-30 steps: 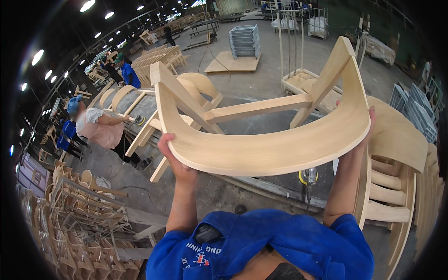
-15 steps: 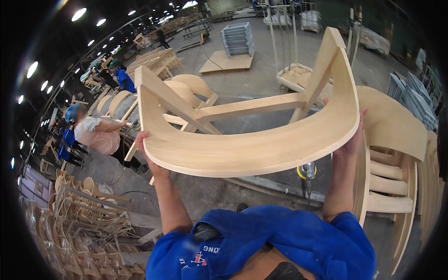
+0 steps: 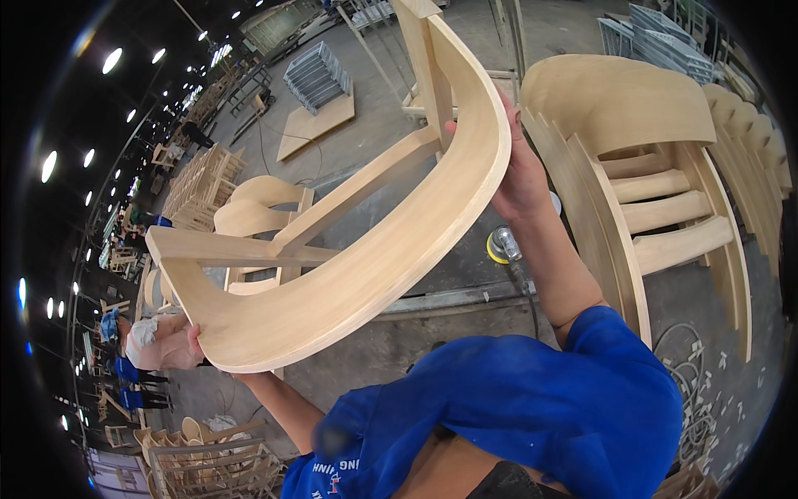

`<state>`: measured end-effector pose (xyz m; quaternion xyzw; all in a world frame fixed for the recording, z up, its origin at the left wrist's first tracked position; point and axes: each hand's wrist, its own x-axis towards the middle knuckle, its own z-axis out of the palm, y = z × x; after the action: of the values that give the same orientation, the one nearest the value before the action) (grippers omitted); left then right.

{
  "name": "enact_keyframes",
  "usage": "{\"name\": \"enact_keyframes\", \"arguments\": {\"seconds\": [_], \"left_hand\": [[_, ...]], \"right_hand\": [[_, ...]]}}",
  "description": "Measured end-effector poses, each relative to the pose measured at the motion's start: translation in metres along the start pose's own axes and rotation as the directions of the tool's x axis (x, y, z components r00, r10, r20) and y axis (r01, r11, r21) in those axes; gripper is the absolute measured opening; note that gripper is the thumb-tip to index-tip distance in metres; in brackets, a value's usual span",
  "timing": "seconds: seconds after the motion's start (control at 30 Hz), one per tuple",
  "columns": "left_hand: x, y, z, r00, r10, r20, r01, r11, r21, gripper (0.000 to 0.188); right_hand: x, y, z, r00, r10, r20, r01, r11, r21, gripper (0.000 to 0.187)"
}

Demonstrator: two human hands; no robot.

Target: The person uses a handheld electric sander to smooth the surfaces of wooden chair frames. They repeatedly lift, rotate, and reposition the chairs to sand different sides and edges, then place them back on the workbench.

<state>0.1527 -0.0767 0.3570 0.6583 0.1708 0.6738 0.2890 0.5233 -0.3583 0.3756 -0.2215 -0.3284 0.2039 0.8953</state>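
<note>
The person's two hands grip a pale wooden chair frame, held up in front of the body above a grey worktop [image 3: 449, 280]. The chair frame [image 3: 366, 298] has a broad curved backrest band, with straight pieces and a crossbar joining its ends; it slants, its left end nearer the bottom of the view. The right hand [image 3: 520, 173] is closed around the band's right side, thumb on the inner face. The left hand [image 3: 195, 342] grasps the lower left end, mostly hidden behind the wood. Near the right forearm, a power sander [image 3: 504, 246] with a yellow rim rests on the worktop. To the right stand stacked chair frames [image 3: 619, 101]; a coiled hose [image 3: 688, 378] lies on the floor [image 3: 752, 328] below them.
</note>
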Motion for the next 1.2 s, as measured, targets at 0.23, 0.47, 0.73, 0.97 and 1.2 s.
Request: {"name": "enact_keyframes", "arguments": {"seconds": [0.23,0.47,0.73,0.97,1.2], "left_hand": [[-0.012,0.008,0.0,0.998,-0.01,0.056,0.021,0.98,-0.2,0.033],[-0.024,0.005,-0.005,1.0,-0.007,-0.016,0.005,0.991,-0.136,0.033],[-0.036,-0.005,-0.018,0.992,0.118,-0.047,-0.116,0.992,0.043,0.036],[-0.042,0.007,-0.008,0.994,0.092,-0.052,-0.09,0.995,0.037,0.039],[-0.021,0.011,0.009,0.998,0.048,0.032,-0.046,0.997,-0.068,0.042]], "right_hand": [[-0.005,0.006,-0.004,0.999,-0.023,-0.034,0.023,1.0,-0.014,0.064],[-0.02,0.011,-0.003,0.991,-0.102,-0.084,0.094,0.991,-0.098,0.074],[-0.035,0.01,0.0,0.987,-0.132,-0.089,0.119,0.984,-0.134,0.082],[-0.038,0.015,0.004,0.977,-0.138,-0.161,0.113,0.982,-0.151,0.082],[-0.024,0.003,0.003,0.959,-0.26,-0.108,0.188,0.877,-0.443,0.077]]}}
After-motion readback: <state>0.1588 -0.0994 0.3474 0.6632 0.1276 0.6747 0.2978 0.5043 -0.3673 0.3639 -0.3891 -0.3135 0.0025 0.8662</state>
